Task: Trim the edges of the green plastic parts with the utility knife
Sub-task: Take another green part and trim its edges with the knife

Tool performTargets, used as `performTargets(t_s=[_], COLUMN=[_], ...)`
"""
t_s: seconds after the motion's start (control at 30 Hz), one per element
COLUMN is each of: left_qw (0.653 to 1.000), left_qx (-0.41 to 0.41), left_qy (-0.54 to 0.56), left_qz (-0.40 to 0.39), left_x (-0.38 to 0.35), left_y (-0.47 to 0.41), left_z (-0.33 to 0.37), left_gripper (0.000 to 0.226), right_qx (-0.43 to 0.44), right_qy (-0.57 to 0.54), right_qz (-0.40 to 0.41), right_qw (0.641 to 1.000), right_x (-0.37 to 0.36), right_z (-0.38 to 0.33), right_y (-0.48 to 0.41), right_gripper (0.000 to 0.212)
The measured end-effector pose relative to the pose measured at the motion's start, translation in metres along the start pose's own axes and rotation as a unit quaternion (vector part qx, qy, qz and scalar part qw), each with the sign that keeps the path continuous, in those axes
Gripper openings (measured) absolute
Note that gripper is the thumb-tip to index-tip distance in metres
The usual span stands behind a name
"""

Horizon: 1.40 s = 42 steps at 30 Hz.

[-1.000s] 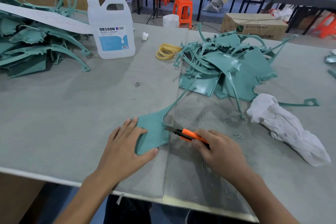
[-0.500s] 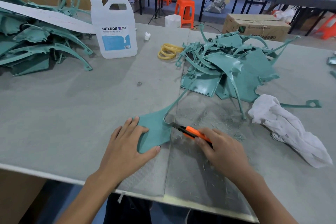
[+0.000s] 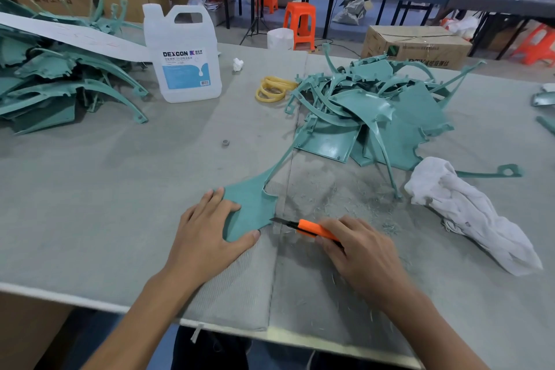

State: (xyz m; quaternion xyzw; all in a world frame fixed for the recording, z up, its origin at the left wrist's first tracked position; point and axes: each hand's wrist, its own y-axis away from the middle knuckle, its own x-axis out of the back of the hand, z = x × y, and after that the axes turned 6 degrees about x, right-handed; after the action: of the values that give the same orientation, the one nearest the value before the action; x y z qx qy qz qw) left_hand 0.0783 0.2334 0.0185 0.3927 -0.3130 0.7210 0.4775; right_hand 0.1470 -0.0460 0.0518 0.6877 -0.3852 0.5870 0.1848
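Observation:
A flat green plastic part (image 3: 253, 204) with a long thin arm lies on the grey table (image 3: 105, 189) in front of me. My left hand (image 3: 204, 234) presses it down with straight fingers, thumb along its lower edge. My right hand (image 3: 360, 252) grips an orange utility knife (image 3: 312, 229). Its blade tip touches the part's lower right edge. A pile of green parts (image 3: 378, 117) lies at the centre right. Another pile of green parts (image 3: 54, 84) sits at the far left.
A white DEXCON jug (image 3: 183, 54) stands behind the work spot, with yellow tape rolls (image 3: 274, 88) to its right. A crumpled white cloth (image 3: 471, 213) lies at the right. Plastic shavings (image 3: 345, 198) litter the table. Cardboard boxes, orange stools and other tables stand beyond.
The knife blade has slid down along the part's right edge toward its lower corner. My left hand keeps pressing the part in the same place.

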Motion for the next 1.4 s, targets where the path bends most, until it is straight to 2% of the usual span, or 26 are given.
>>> performTargets(t_s=[0.07,0.17,0.33,0.53,0.63,0.7,0.77,0.83,0.9,0.97,1.0,1.1,1.3,1.4], left_qw=[1.0,1.0,1.0,1.0,0.998,0.993,0.99,0.993,0.99,0.969,0.96,0.96,0.971,0.979], left_qx=[-0.001,-0.005,0.003,0.003,-0.004,-0.014,-0.023,-0.037,-0.08,-0.156,-0.182,-0.176,-0.145,-0.12], left_qy=[0.001,-0.004,-0.011,-0.016,-0.043,-0.075,-0.096,-0.101,-0.103,-0.059,-0.031,-0.018,-0.025,-0.031], left_qz=[0.0,-0.001,-0.001,-0.008,-0.053,-0.094,-0.1,-0.054,0.06,0.182,0.211,0.216,0.191,0.159], left_x=[0.0,-0.001,-0.001,0.002,0.012,0.02,0.026,0.029,0.027,0.025,0.025,0.03,0.035,0.036], left_y=[0.0,-0.001,-0.002,-0.001,0.0,0.005,0.013,0.02,0.024,0.026,0.026,0.026,0.024,0.024], left_z=[0.0,-0.002,-0.001,0.001,0.002,0.0,0.001,0.006,0.012,0.016,0.017,0.025,0.037,0.034], left_gripper=[0.071,0.066,0.075,0.07,0.086,0.101,0.104,0.096,0.081,0.067,0.064,0.07,0.06,0.025], right_qx=[0.005,0.007,0.009,0.004,-0.005,-0.035,-0.054,-0.061,-0.075,-0.087,-0.087,-0.071,-0.046,-0.037], right_qy=[0.009,0.026,0.038,0.046,0.03,-0.017,-0.056,-0.087,-0.123,-0.161,-0.176,-0.219,-0.283,-0.292], right_qz=[0.006,0.016,0.051,0.084,0.114,0.121,0.111,0.096,0.074,0.058,0.05,0.025,0.002,0.004], right_qw=[1.0,1.0,0.998,0.995,0.993,0.992,0.991,0.99,0.987,0.982,0.979,0.973,0.958,0.956], right_x=[-0.002,-0.003,-0.007,-0.01,-0.01,-0.004,0.002,0.006,0.009,0.01,0.011,0.011,0.007,0.003], right_z=[0.001,0.003,0.003,0.001,0.0,0.001,0.001,-0.002,-0.008,-0.016,-0.021,-0.035,-0.054,-0.059], right_y=[-0.001,-0.003,-0.006,-0.008,-0.009,-0.009,-0.008,-0.004,0.003,0.01,0.013,0.019,0.022,0.023], right_gripper=[0.058,0.05,0.043,0.019,0.021,0.033,0.039,0.029,0.019,0.019,0.02,0.019,0.024,0.029])
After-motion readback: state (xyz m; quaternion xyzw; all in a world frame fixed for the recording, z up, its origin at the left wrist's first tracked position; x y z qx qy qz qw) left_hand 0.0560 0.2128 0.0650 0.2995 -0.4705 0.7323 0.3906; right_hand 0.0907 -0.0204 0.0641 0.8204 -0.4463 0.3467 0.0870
